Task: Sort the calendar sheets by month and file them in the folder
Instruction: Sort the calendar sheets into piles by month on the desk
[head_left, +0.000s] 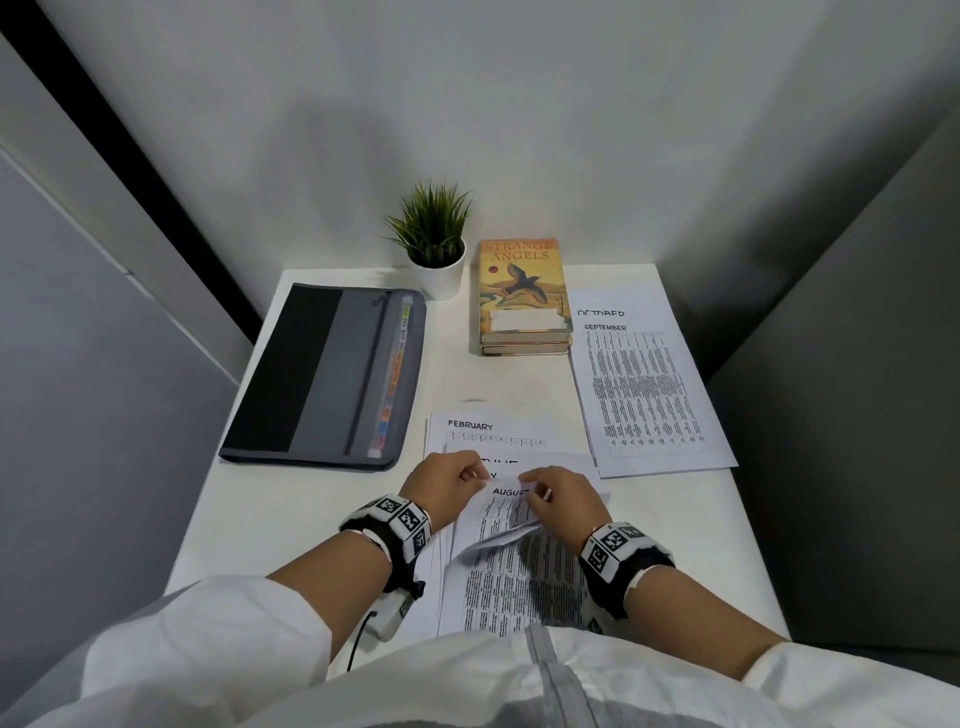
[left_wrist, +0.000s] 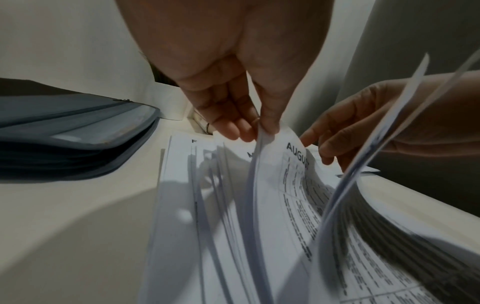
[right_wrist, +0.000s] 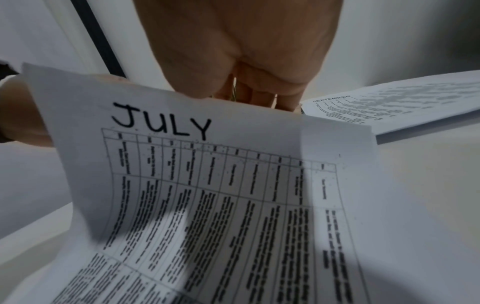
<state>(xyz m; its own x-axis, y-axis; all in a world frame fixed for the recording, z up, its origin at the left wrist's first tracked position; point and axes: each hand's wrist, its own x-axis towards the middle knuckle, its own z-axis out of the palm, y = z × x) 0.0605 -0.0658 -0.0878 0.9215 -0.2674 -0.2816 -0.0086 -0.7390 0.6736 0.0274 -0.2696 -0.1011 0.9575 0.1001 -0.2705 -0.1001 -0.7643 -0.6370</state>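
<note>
A stack of calendar sheets (head_left: 498, 587) lies at the near middle of the white desk (head_left: 249, 519). A FEBRUARY sheet (head_left: 483, 428) shows at its far end. My left hand (head_left: 475, 475) (left_wrist: 262, 129) pinches the top edge of the AUGUST sheet (head_left: 511, 492) (left_wrist: 296, 156) between thumb and fingers. My right hand (head_left: 535, 491) (right_wrist: 259, 96) holds the top edge of the JULY sheet (right_wrist: 207, 185) and lifts it so that it curls; its fingertips are hidden behind the paper. The grey zip folder (head_left: 327, 374) (left_wrist: 78, 131) with coloured tabs lies at the left, apart from both hands.
A second pile with SEPTEMBER on top of OCTOBER (head_left: 644, 384) (right_wrist: 389, 102) lies at the right. Two stacked books (head_left: 522, 296) and a small potted plant (head_left: 436, 244) stand at the back. Grey partition walls close in the desk on three sides.
</note>
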